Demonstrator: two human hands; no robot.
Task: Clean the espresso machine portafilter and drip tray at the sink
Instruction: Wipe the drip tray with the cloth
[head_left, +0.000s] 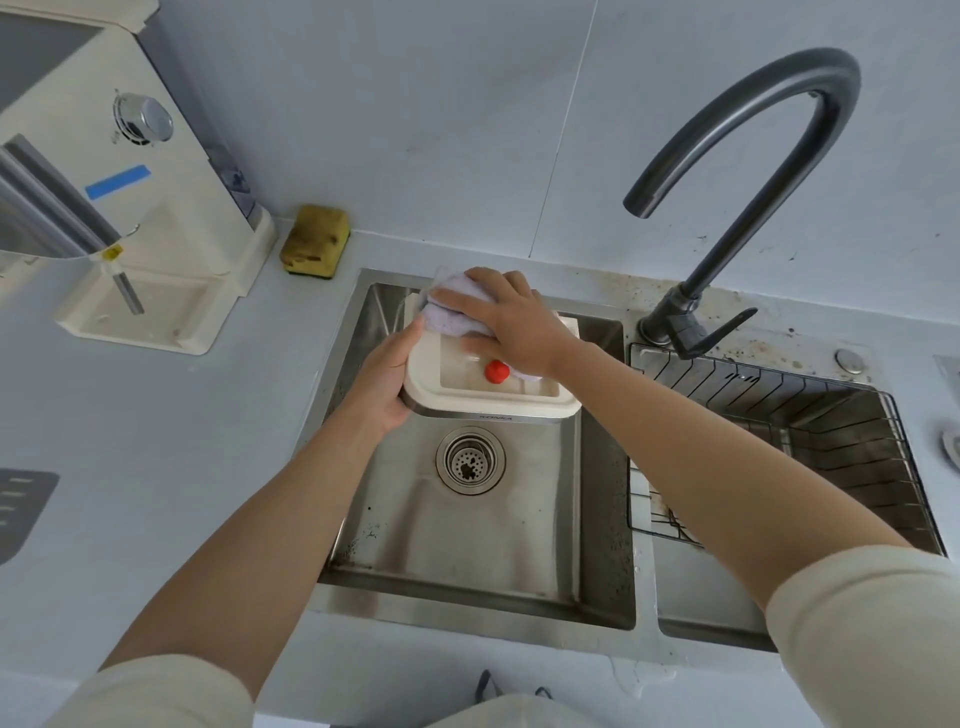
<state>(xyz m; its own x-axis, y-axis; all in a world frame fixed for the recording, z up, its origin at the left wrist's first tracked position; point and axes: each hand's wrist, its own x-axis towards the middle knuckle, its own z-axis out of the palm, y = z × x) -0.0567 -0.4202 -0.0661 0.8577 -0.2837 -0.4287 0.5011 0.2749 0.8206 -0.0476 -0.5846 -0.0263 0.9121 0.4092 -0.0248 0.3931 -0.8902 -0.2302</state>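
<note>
Head view, from the far left: the cream espresso machine (156, 208) stands on the counter with its base bay bare, and a yellow sponge (314, 241) lies just right of it against the wall. Over the far part of the sink (467, 545), the left hand (384, 379) grips the drip tray (493, 402) by its left edge, fingers curled round the rim, holding it above the basin. On the tray's far left corner, the right hand (511, 325) presses a pale lilac cloth (457, 306), fingers laid nearly straight over it, not pinching. A red float (497, 372) shows inside the tray. Further right, the faucet (753, 156) shows no running water, and a wire basket (831, 441) sits in the right basin. By my judgement the tray wipe is under way. I cannot find the portafilter, so that half looks undone.
</note>
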